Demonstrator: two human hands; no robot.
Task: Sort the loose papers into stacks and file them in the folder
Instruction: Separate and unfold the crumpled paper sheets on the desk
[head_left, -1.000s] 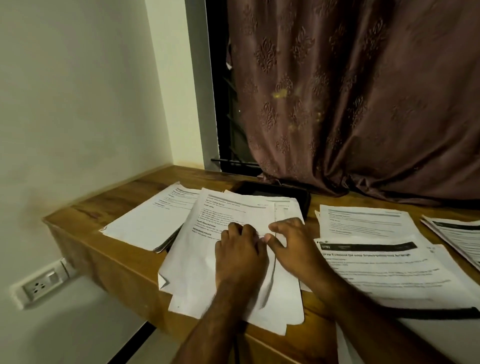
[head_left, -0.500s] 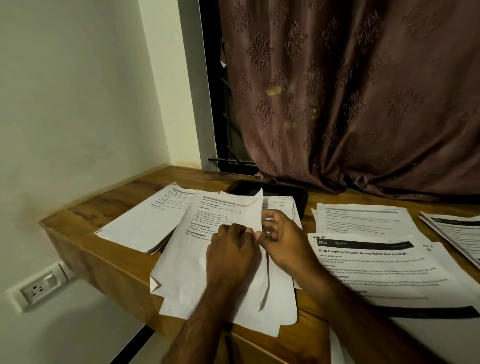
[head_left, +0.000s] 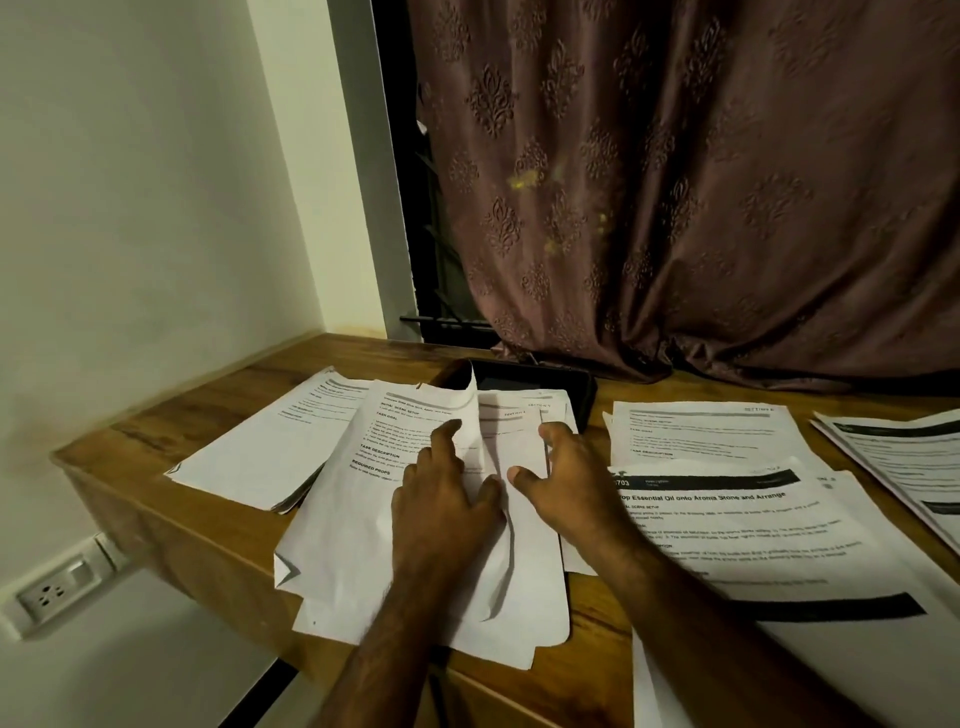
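A pile of white printed sheets (head_left: 358, 545) lies in the middle of the wooden desk (head_left: 156, 467) and overhangs its front edge. My left hand (head_left: 447, 504) rests on the top sheet, index finger stretched forward. That sheet's right edge (head_left: 475, 415) curls upward between my hands. My right hand (head_left: 566, 478) lies spread on the sheets underneath, thumb beside the lifted edge. Another stack (head_left: 260, 452) sits to the left. A dark flat case (head_left: 550, 382), possibly the folder, lies behind the pile, partly covered.
More printed sheets lie to the right: one (head_left: 717, 431) further back, a large near one (head_left: 769, 525), another (head_left: 909, 457) at the far right. A brown curtain (head_left: 675, 208) hangs behind. The wall on the left carries a socket (head_left: 52, 590) below desk height.
My left hand's curled fingers have stretched out over the top sheet. The sheet's right edge has risen. My right hand has let go of the edge and spread open to the right.
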